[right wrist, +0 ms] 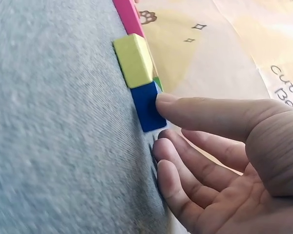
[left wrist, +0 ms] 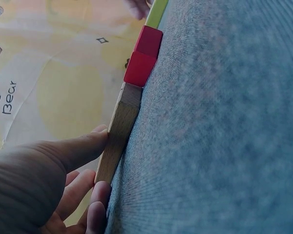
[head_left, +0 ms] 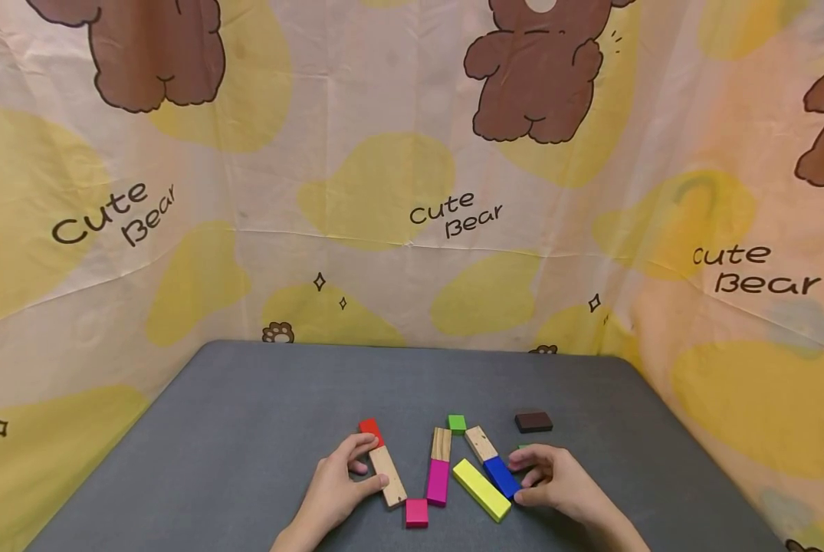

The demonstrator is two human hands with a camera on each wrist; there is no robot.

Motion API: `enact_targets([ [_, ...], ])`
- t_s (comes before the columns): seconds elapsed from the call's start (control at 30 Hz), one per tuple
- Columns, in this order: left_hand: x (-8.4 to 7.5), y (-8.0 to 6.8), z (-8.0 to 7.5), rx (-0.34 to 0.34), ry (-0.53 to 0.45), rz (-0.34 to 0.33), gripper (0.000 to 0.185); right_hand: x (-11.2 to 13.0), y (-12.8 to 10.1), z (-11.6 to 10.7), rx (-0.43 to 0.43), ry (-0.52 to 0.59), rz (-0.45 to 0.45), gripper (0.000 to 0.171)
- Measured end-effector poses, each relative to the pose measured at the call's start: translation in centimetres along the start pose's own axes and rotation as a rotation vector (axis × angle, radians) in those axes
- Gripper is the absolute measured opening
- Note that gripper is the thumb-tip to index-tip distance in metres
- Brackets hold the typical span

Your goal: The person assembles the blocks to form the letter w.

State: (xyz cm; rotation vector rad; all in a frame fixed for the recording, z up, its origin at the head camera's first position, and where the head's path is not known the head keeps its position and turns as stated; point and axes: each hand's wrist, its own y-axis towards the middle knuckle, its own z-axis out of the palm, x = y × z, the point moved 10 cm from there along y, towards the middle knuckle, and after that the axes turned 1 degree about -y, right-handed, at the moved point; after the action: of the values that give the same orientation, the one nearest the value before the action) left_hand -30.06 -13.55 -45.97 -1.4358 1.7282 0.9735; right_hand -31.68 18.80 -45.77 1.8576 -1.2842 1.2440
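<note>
Steadying, left side: red block [head_left: 370, 431] and left plank [head_left: 388, 477] lie end to end on the table [head_left: 280, 399]; the left hand [head_left: 339, 479] touches their outer side, probably to keep the pair straight.
Left fingers: relaxed, slightly bent, thumb at the plank and a fingertip at the red; neither piece looks clenched.
Steadying, right side: blue block [head_left: 502, 478] lies at the near end of the right plank [head_left: 480, 443], in a similar slant; the right hand [head_left: 559, 483] touches the blue from outside, perhaps to true up that row.
Right fingers: loose, thumb tip against the blue's edge, the others half bent and grasping nothing.
Look: red and blue are smooth, flat-sided, evenly coloured; both planks are bare, pale wood.
Middle row: magenta block [head_left: 438, 483] meets the middle plank [head_left: 441, 443], standing steeper.
Corners: pink cube [head_left: 416, 513] at the near turn, green cube [head_left: 456, 424] at the far one, seemingly to link the rows as a zigzag.
Yellow block [head_left: 480, 491]: just inside the blue, nearly parallel; contact unclear.
Beyond: dark block [head_left: 533, 422] lies apart; patterned cloth [head_left: 384, 268] hangs behind.
</note>
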Motion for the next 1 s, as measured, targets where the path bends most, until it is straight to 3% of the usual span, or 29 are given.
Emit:
enact_targets([
  [0.2,-0.1,0.0,0.0,0.001,-0.003,0.016,0.066,0.1,-0.5,-1.4,-0.080,-0.023,-0.005,0.044],
  [0.67,-0.1,0.0,-0.1,-0.006,0.013,0.026,0.066,-0.3,-1.9,-5.7,-0.449,-0.051,0.038,0.034],
  [1.0,-0.1,0.0,-0.1,0.000,0.009,0.019,0.066,-1.5,-1.5,-6.1,-0.436,-0.083,0.090,0.042],
])
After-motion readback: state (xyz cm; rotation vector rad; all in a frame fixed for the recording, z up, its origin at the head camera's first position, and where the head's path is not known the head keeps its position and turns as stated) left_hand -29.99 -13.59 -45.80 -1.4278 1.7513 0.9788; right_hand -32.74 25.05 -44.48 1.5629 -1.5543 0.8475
